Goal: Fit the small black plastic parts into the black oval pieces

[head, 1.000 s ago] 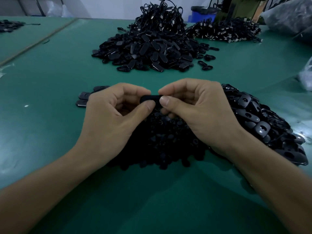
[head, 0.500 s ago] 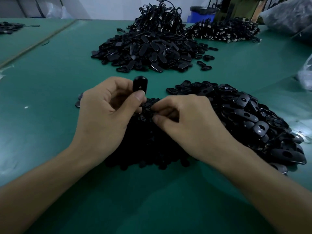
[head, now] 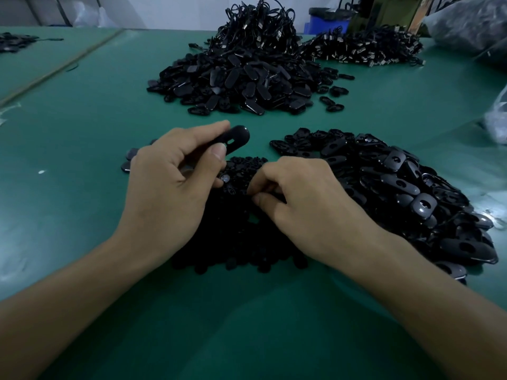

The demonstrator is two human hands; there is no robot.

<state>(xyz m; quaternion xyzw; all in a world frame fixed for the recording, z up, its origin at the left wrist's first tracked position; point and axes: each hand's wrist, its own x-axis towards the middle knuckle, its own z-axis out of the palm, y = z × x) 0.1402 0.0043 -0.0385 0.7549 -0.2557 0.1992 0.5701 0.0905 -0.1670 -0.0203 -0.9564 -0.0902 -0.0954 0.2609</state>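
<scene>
My left hand [head: 170,185] pinches a black oval piece [head: 236,139] between thumb and fingers, its slotted face turned toward me and its free end pointing up and right. My right hand [head: 304,198] lies on the heap of small black plastic parts [head: 241,242] in front of me, thumb and forefinger closed together among them; whether a part sits between them is hidden. A pile of loose black oval pieces [head: 406,193] spreads to the right of my right hand.
The green table [head: 82,138] carries a large mound of black oval pieces [head: 236,83] further back, with cables [head: 260,28] heaped on top. More cable ends [head: 365,48] lie at the back right. A few finished pieces [head: 129,160] sit left of my left hand. Plastic bags [head: 496,116] border the right edge.
My hands have parted. The left hand keeps the oval piece and has tilted it to the right, while the right hand has dropped onto the small-parts heap and is picking there.
</scene>
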